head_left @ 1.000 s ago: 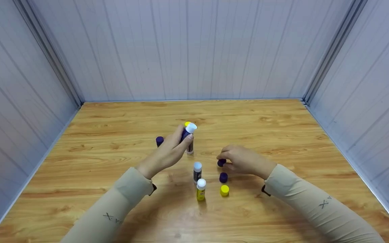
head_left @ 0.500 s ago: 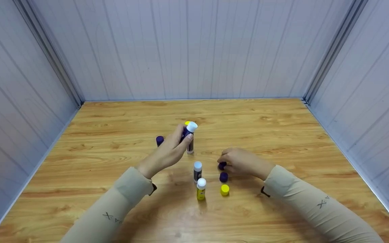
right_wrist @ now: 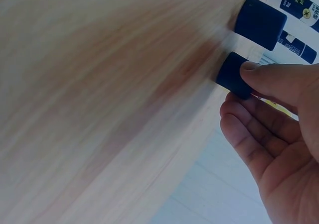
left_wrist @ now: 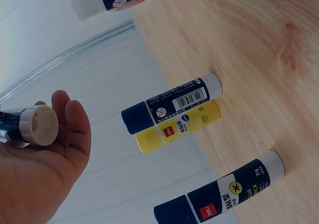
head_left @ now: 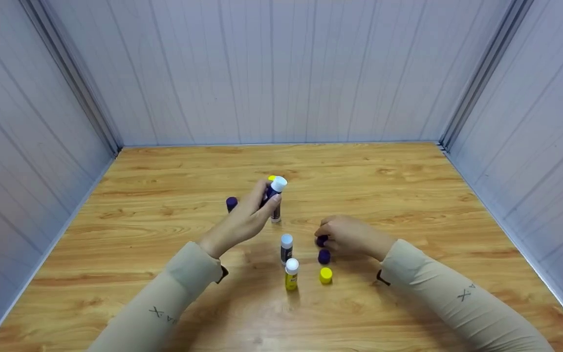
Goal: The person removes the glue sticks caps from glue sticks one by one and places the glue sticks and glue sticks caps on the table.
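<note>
My left hand (head_left: 240, 220) grips a navy glue stick (left_wrist: 12, 126) above the table, tilted, its white end (head_left: 279, 184) uppermost. My right hand (head_left: 355, 234) pinches a navy cap (right_wrist: 232, 74) between thumb and fingers, low at the tabletop. Beside it stand another navy cap (head_left: 324, 256) and a yellow cap (head_left: 326, 275), in a row running toward me. Left of these caps, a navy glue stick (head_left: 286, 250) and a yellow glue stick (head_left: 291, 279) stand upright with bare white tops.
Behind my left hand stand a capped navy glue stick (left_wrist: 172, 104) and a capped yellow one (left_wrist: 180, 127), side by side. Another capped navy glue stick (left_wrist: 219, 191) stands further left. Pale panel walls (head_left: 281, 73) enclose the wooden table (head_left: 408, 181) on the back and sides.
My right hand has shifted slightly toward me with the navy cap, closer to the other navy cap. The left hand, holding its glue stick, has barely moved.
</note>
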The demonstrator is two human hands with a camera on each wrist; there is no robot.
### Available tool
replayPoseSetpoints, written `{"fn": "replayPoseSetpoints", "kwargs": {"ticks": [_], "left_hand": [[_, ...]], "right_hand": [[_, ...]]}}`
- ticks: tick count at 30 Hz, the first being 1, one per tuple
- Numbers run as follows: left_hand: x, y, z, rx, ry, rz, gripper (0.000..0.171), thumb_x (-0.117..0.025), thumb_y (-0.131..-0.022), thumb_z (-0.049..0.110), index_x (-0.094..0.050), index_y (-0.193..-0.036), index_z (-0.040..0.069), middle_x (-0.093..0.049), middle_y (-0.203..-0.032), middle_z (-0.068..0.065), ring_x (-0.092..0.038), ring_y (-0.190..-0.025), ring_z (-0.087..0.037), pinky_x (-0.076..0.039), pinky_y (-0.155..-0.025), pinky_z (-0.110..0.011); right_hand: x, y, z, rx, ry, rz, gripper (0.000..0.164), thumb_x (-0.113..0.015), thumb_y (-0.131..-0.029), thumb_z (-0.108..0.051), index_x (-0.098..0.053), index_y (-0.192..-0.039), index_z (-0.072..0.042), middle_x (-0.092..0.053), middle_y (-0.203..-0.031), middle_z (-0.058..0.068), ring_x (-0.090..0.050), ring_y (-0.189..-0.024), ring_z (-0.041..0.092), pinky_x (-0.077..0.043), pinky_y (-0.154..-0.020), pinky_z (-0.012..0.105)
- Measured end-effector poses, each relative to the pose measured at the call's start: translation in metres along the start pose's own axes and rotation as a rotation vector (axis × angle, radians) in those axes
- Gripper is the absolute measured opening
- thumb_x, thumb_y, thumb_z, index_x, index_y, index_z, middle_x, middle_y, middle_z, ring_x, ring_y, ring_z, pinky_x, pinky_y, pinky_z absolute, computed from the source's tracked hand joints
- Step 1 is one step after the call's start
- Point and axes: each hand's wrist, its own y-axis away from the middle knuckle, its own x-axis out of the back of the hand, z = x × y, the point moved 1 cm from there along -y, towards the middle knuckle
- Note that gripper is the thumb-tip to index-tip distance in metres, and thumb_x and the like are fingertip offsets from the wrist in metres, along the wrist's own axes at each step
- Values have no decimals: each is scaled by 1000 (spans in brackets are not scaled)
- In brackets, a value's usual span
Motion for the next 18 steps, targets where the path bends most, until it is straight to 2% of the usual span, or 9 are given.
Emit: {"fn": "replayPoseSetpoints", "kwargs": {"ticks": [6, 11, 15, 18], "left_hand": [[-1, -3, -1, -19, -43, 58, 31, -46, -102, 45, -52, -118, 19, -49, -93, -4, -47, -78, -20, -43, -67, -36], [-3, -4, -5, -25, -106, 99, 24, -56, -98, 42, -60, -112, 22, -55, -93, -1, -50, -80, -18, -44, -66, -33], [-5, -5, -10, -27, -132, 106, 16, -62, -96, 36, -63, -107, 24, -62, -92, 3, -56, -80, -16, -48, -68, -33], [-7, -7, -13, 0, -130, 91, 16, -64, -95, 36, -64, -104, 23, -65, -91, 6, -60, -80, -15, -52, -68, -32]], "right_hand": [[1, 0, 0, -17, -18, -20, 16, -70, -91, -12, -73, -107, -9, -65, -92, 2, -59, -80, 12, -52, -71, 31], [-2, 0, 1, -35, -31, -11, 19, -70, -91, -13, -73, -109, -10, -65, -92, -1, -60, -81, 11, -53, -73, 31], [-1, 1, 1, -39, -41, -6, 19, -69, -91, -13, -73, -110, -10, -64, -91, -2, -59, -80, 10, -53, -72, 30], [-1, 1, 1, -36, -43, -1, 19, -69, -91, -14, -73, -109, -10, -65, -92, -1, -60, -80, 11, -53, -72, 31]]}}
